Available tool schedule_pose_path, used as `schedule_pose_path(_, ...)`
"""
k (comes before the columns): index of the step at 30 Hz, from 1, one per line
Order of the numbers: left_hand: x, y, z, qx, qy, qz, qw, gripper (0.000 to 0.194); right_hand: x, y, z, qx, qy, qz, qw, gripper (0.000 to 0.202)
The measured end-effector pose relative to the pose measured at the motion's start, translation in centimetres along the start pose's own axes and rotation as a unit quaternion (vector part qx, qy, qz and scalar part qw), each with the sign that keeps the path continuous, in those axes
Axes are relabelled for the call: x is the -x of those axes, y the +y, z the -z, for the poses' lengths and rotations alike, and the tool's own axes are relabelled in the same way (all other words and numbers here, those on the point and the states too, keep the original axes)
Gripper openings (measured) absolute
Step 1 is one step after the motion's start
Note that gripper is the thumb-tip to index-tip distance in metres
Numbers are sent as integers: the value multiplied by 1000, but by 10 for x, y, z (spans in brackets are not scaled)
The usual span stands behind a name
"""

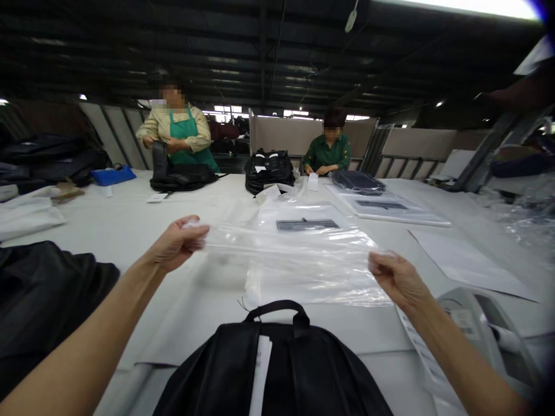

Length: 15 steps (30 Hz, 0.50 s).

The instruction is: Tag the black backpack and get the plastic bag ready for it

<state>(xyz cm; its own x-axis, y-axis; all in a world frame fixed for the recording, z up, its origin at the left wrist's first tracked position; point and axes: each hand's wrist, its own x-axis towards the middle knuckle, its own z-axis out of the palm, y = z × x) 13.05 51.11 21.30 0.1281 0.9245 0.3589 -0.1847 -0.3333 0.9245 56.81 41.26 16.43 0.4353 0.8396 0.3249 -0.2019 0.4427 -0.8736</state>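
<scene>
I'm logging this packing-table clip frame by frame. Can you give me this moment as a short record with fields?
Left hand: left hand pinches one end of the clear plastic bag, grip closed
Right hand: right hand pinches the other end, grip closed
Bag state: stretched flat between both hands, above the white table
Nearest item: black backpack, handle up, just below the bag
Far side: two people handling black bags
Right edge: grey device, partly cut off
</scene>
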Motion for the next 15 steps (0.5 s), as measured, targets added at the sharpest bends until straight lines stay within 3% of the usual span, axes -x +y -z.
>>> schedule_pose_path(1, -2, 3, -5, -53, 17, -54, 997, 37, -3, -2, -7, 63, 32, 115, 991, 30)
schedule_pose_path(3, 3, -6, -12, -115, 17, -112, 987, 40, -2, 2, -15, 197, 52, 300, 932, 31)
schedule_pose_path(5, 23, -31, -12, -252, -86, -169, 949, 33, 11, 19, -11, 347, -38, 401, 847, 28)
schedule_pose_path(6, 37, -46, -10, -342, -166, -195, 904, 26, 22, 33, -5, 416, -110, 432, 792, 25)
schedule_pose_path(8, 68, -78, -1, -503, -339, -216, 765, 11, 49, 62, 10, 524, -233, 463, 676, 25)
schedule_pose_path(9, 81, -91, 3, -548, -381, -196, 719, 11, 63, 76, 18, 548, -271, 449, 651, 26)
schedule_pose_path(10, 92, -100, 7, -571, -405, -167, 695, 14, 77, 88, 26, 561, -284, 424, 651, 26)
schedule_pose_path(11, 99, -106, 10, -576, -412, -135, 693, 17, 89, 97, 32, 566, -286, 393, 666, 25)
schedule_pose_path(13, 106, -105, 12, -541, -409, -72, 731, 16, 108, 105, 42, 557, -283, 314, 715, 19)
schedule_pose_path(15, 105, -93, 7, -461, -394, -4, 795, 15, 119, 101, 45, 530, -275, 219, 772, 24)
